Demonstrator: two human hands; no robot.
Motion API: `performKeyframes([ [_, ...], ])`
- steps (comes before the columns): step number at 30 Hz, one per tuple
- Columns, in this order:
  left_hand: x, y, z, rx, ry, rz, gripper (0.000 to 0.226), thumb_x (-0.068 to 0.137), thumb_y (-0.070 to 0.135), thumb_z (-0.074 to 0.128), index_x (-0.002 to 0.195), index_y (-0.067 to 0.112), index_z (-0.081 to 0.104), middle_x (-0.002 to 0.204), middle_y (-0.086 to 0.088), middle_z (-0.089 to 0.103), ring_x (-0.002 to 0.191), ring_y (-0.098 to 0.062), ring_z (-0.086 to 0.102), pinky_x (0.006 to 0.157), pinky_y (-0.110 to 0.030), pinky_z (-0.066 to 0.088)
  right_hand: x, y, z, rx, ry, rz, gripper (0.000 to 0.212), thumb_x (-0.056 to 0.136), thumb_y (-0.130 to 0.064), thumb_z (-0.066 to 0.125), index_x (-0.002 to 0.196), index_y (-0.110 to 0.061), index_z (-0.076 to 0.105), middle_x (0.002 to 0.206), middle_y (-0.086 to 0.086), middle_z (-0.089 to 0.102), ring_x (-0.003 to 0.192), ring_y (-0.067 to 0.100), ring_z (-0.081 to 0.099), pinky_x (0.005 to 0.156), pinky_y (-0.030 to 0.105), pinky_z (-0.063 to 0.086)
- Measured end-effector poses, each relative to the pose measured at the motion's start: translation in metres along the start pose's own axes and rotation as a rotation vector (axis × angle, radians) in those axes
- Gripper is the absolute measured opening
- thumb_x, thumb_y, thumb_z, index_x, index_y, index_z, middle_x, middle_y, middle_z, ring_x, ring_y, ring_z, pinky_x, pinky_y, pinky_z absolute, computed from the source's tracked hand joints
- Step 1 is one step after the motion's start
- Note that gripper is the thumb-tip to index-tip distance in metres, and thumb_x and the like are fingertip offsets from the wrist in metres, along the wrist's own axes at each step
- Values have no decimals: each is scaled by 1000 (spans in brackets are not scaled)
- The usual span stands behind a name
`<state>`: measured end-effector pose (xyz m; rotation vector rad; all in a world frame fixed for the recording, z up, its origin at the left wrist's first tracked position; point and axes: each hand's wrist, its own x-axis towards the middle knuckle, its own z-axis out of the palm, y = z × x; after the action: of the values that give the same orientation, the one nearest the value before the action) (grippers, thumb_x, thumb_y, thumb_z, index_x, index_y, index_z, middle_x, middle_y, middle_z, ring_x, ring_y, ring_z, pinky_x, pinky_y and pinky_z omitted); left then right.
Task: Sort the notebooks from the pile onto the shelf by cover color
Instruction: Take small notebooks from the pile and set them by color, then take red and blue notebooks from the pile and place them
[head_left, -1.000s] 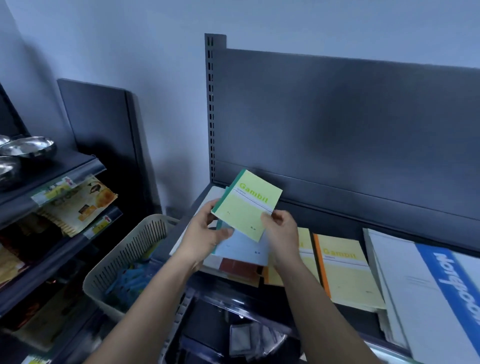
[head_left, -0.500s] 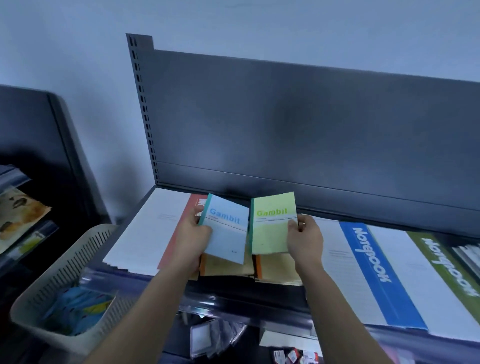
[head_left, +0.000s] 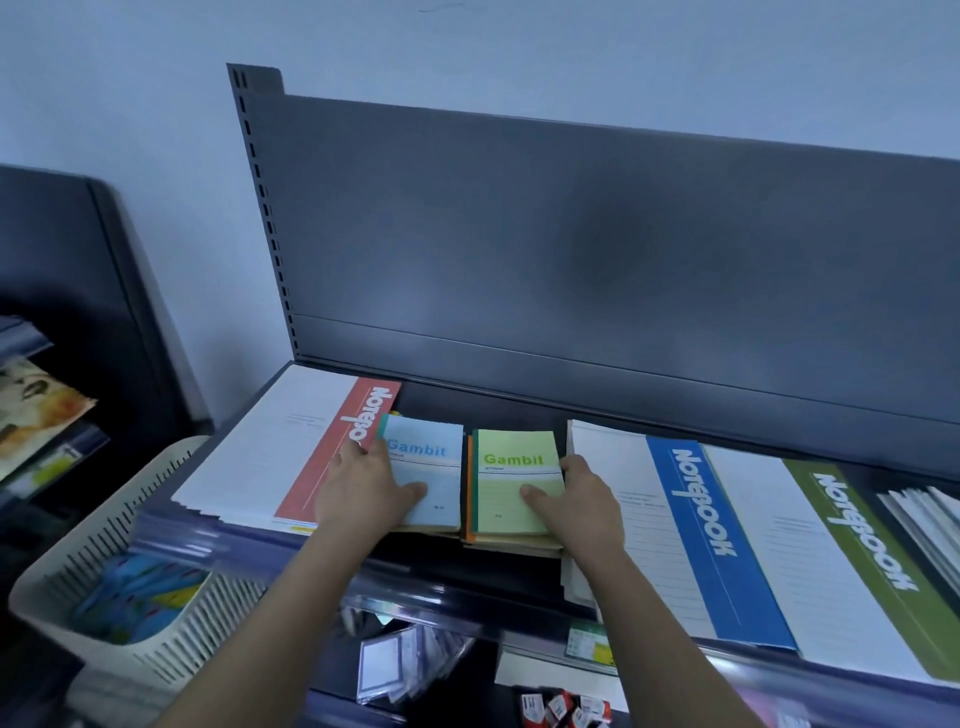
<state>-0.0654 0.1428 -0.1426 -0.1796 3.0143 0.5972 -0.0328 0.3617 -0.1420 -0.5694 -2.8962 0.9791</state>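
On the shelf (head_left: 519, 410), mid-row, two small stacks are seen side by side, just apart. Blue notebook (head_left: 434, 467) is topmost on the left one, green notebook (head_left: 511, 467) on the right one. Left hand (head_left: 363, 491) is clamped on the blue notebook, thumb laid on the cover, fingers wrapped at its outer left edge. Right hand (head_left: 584, 512) is clamped on the green notebook likewise, fingers at the right edge. Hands are apart, one per book, both stacks between them.

Step judged: seating each book on its colour stack. To be done well, each cover should be squared to the books below, edges flushed, and the gap between stacks kept so colours are not mixed. Thumbs should be lifted last so nothing is dragged off. Orange and yellowish edges are shown beneath, so colour match cannot be confirmed. Large red notebook (head_left: 291, 457) lies just beside the left fingers; contact cannot be told.
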Motion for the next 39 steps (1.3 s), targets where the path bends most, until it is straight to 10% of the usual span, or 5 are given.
performKeyframes([
  [7, -2, 0, -4, 118, 10, 22, 72, 84, 62, 53, 139, 18, 36, 136, -10, 40, 126, -27, 38, 102, -41, 40, -1, -10, -1, -221, 6, -31, 55, 86, -45, 60, 131, -17, 44, 123, 6, 47, 116, 24, 47, 81, 34, 45],
  [17, -4, -35, -30, 202, 163, -20, 52, 94, 53, 39, 133, 19, 50, 126, -6, 49, 120, -26, 43, 96, -40, 40, -9, -62, 23, -405, 193, -533, 40, 93, -36, 53, 128, -18, 52, 123, 3, 52, 117, 24, 45, 96, 36, 37],
  [25, 6, -105, -58, 334, 142, -174, 52, 93, 54, 45, 132, 20, 47, 133, -5, 44, 127, -25, 38, 100, -40, 38, -17, -132, 74, -499, -9, -872, 28, 94, -17, 48, 117, -18, 63, 119, 4, 59, 116, 25, 41, 97, 37, 33],
  [39, 62, -166, -67, -140, -30, -297, 60, 68, 51, 78, 109, 17, 51, 100, 3, 58, 91, -18, 58, 82, -35, 52, -7, -189, 138, -622, -192, -731, 26, 94, -28, 49, 112, -19, 64, 119, 5, 61, 117, 26, 44, 105, 44, 23],
])
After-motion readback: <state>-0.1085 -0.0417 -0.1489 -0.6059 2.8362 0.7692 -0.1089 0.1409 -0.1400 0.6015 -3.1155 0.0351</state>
